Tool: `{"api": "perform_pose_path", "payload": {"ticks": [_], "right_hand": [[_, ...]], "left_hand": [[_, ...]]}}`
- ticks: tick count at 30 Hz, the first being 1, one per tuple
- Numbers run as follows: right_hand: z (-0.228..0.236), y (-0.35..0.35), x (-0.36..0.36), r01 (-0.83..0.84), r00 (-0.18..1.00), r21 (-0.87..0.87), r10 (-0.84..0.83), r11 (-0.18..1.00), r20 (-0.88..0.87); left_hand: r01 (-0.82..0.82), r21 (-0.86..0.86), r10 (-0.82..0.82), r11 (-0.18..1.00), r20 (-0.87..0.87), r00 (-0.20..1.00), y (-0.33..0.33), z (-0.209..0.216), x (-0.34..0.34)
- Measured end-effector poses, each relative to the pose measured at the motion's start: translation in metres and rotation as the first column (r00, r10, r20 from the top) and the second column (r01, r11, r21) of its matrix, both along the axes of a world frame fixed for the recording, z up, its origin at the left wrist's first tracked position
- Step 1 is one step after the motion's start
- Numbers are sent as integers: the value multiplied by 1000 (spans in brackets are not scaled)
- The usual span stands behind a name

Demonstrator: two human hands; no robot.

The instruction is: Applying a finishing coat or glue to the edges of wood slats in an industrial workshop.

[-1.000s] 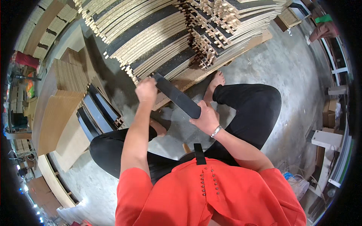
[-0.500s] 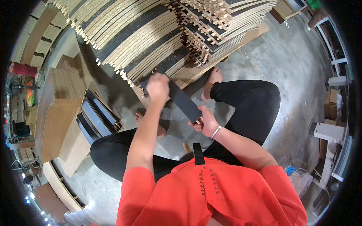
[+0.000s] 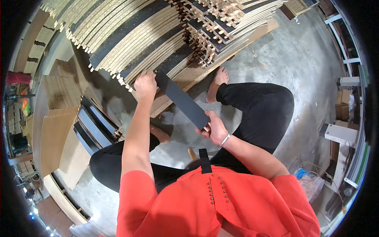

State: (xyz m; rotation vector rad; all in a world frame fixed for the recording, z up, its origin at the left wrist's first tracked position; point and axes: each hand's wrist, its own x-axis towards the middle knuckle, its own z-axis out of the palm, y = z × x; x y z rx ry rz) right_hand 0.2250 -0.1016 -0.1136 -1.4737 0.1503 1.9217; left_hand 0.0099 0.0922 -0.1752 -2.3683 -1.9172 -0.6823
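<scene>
A narrow dark board (image 3: 182,100) with a smooth face slants between my knees, its far end close to the stack. My right hand (image 3: 215,128) grips its near end, where short wooden pegs show beside the fingers. My left hand (image 3: 145,83) is at the near corner of the stack of boards (image 3: 136,35), just left of the dark board's far end. Its fingers are curled, and whatever they pinch is hidden. Light wooden dowels stick out from the ends of the stacked boards, several rows deep.
The stack rests on a wooden base (image 3: 252,41) over the concrete floor. To the left stand brown curved panels (image 3: 59,122) and a smaller pile of dark and bluish boards (image 3: 94,122). White metal frame parts (image 3: 341,136) stand at the right. My knees flank the work.
My left hand has moved left, off the dark board and over to the stack's corner, so the board's far end now shows. My right hand keeps its grip at the near end.
</scene>
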Motion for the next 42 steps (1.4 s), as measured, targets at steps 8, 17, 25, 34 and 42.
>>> {"api": "perform_pose_path", "payload": {"ticks": [8,17,25,34,42], "right_hand": [[-1,3,16,12,993,124,2,992,-117],[3,3,13,6,987,192,25,981,-159],[117,-39,89,-17,1000,502,7,865,22],[98,-174,259,402,624,605,-689,688,369],[-79,-268,252,681,620,183,-691,709,371]], "left_hand": [[574,-78,-507,815,383,772,-144,65,80],[389,-8,-380,921,198,904,-100,59,73],[299,-147,-185,943,514,837,-113,121,5],[222,-370,67,902,629,774,-104,77,-34],[260,-303,-54,917,551,833,-102,83,-41]]}}
